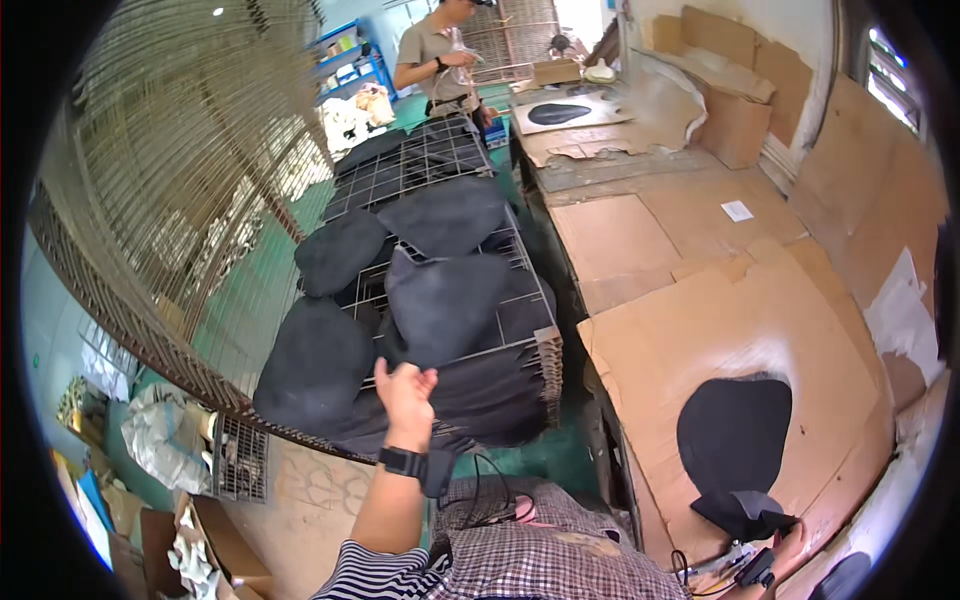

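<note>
My left hand, with a black watch on the wrist, is raised with its fingers loosely apart and holds nothing. It is just in front of a wire cart piled with several black rounded fabric pieces. On the cardboard-covered bench to my right lies another black piece with a folded flap at its near end. Only a sliver of my right hand shows at the lower right, beside that flap and a small tool; its grip is hidden.
A large round wire fan guard leans across the left side, over the green floor. Another person stands at the far end of the cart, handling something. Cardboard sheets and boxes line the bench and wall. Boxes and bags sit at lower left.
</note>
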`<control>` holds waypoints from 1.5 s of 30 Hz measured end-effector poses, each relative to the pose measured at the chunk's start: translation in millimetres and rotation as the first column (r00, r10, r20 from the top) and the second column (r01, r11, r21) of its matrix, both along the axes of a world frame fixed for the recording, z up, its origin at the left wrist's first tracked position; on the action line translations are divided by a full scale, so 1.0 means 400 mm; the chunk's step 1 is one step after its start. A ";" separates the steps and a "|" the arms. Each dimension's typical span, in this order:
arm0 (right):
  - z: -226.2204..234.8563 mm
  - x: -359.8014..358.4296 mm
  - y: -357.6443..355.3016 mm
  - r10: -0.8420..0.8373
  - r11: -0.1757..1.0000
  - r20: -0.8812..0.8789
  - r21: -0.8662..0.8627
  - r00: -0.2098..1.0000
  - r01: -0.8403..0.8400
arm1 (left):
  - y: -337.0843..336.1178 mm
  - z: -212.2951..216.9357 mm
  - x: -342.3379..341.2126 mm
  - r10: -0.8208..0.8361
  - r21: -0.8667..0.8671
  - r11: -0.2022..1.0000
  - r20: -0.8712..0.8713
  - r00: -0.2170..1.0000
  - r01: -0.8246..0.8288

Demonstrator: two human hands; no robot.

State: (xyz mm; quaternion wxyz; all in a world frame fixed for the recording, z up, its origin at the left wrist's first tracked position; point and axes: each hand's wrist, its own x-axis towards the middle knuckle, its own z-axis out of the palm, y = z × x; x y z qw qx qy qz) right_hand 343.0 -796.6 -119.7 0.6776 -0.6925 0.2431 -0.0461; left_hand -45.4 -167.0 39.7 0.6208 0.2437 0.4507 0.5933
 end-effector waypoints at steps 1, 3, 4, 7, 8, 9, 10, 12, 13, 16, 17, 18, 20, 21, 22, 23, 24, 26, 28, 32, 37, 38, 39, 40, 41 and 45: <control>-0.028 0.027 -0.011 -0.022 0.999 0.007 0.038 1.000 0.022 | -0.012 -0.070 -0.002 -0.003 0.015 1.000 -0.021 1.000 0.003; -0.055 0.055 -0.003 -0.007 1.000 0.019 0.001 1.000 0.007 | -0.049 -0.091 0.024 -0.023 0.045 0.999 -0.144 0.989 0.030; -0.057 0.066 0.002 0.003 1.000 0.021 -0.014 1.000 -0.002 | -0.061 -0.091 0.028 -0.037 0.077 0.996 -0.201 0.979 0.054; -0.030 0.065 0.042 0.096 0.995 0.067 -0.011 0.993 -0.095 | -0.090 -0.056 0.048 0.012 0.215 0.970 -0.496 0.868 0.109; -0.014 0.059 0.061 0.115 0.993 0.075 -0.007 0.991 -0.115 | -0.076 -0.074 0.046 0.040 0.296 0.940 -0.584 0.811 0.166; 0.005 0.048 0.089 0.152 0.988 0.068 -0.030 0.986 -0.150 | -0.050 -0.108 0.040 0.082 0.366 0.902 -0.667 0.740 0.229; 0.021 0.034 0.109 0.178 0.983 0.051 -0.062 0.983 -0.175 | -0.042 -0.108 0.038 0.129 0.420 0.856 -0.740 0.660 0.303; 0.045 0.017 0.133 0.224 0.968 0.026 -0.124 0.974 -0.219 | -0.036 -0.106 0.045 0.222 0.477 0.824 -0.769 0.599 0.307; 0.034 0.022 0.125 0.185 0.975 0.037 -0.132 0.982 -0.179 | -0.031 -0.112 0.043 0.265 0.494 0.811 -0.788 0.556 0.313; -0.030 0.083 0.049 0.048 0.981 0.068 -0.191 0.997 -0.035 | -0.048 -0.102 0.039 0.232 0.427 0.847 -0.834 0.501 0.318; -0.047 0.119 0.005 -0.014 0.972 0.073 -0.232 0.997 0.030 | -0.054 -0.099 0.040 0.254 0.432 0.834 -0.853 0.456 0.343; -0.063 0.144 -0.052 -0.090 0.956 0.091 -0.272 0.992 0.112 | -0.056 -0.097 0.053 0.271 0.440 0.815 -0.864 0.424 0.376; -0.055 0.188 -0.122 -0.013 0.745 0.305 -0.632 0.952 0.212 | -0.067 -0.083 0.047 0.221 0.398 0.839 -0.872 0.436 0.372; -0.037 0.204 -0.133 0.063 0.591 0.390 -0.756 0.919 0.281 | -0.072 -0.070 0.047 0.204 0.382 0.850 -0.874 0.442 0.364; 0.007 0.195 -0.090 0.112 0.543 0.355 -0.804 0.928 0.242 | -0.078 -0.058 0.044 0.229 0.389 0.847 -0.882 0.411 0.363; 0.087 0.171 0.006 0.168 0.487 0.316 -0.850 0.934 0.200 | -0.082 -0.051 0.032 0.251 0.390 0.849 -0.891 0.377 0.357; 0.159 0.167 0.084 0.217 0.419 0.279 -0.892 0.936 0.168 | -0.084 -0.051 0.023 0.265 0.389 0.851 -0.898 0.351 0.353; 0.147 0.211 0.227 0.409 0.748 0.309 -0.652 0.859 -0.122 | -0.080 -0.055 0.024 0.270 0.387 0.840 -0.906 0.326 0.379; 0.266 0.097 0.553 0.652 0.719 0.275 -0.520 0.706 -0.461 | -0.082 -0.061 0.015 0.285 0.386 0.830 -0.914 0.288 0.403; 0.338 -0.051 1.013 0.891 0.420 0.363 -0.427 0.273 -0.801 | -0.079 -0.069 0.017 0.254 0.378 0.814 -0.915 0.315 0.442; 0.385 -0.186 1.465 0.916 0.080 0.390 -0.401 -0.091 -0.913 | -0.094 -0.066 -0.052 0.208 0.352 0.883 -0.887 0.413 0.312; 0.388 -0.202 1.533 0.927 0.044 0.353 -0.436 -0.126 -0.899 | -0.085 -0.067 -0.066 0.223 0.361 0.888 -0.880 0.418 0.286; 0.387 -0.218 1.587 0.938 0.006 0.308 -0.475 -0.160 -0.880 | -0.067 -0.074 -0.077 0.311 0.429 0.869 -0.862 0.401 0.248; 0.385 -0.238 1.631 0.946 0.002 0.277 -0.528 -0.170 -0.849 | -0.048 -0.072 -0.088 0.347 0.456 0.853 -0.858 0.377 0.253; 0.383 -0.257 1.670 0.953 -0.003 0.246 -0.579 -0.178 -0.815 | -0.024 -0.060 -0.097 0.382 0.482 0.837 -0.854 0.353 0.259; 0.349 -0.266 1.796 0.981 -0.033 0.107 -0.730 -0.162 -0.683 | 0.085 -0.026 -0.069 0.445 0.480 0.808 -0.877 0.178 0.342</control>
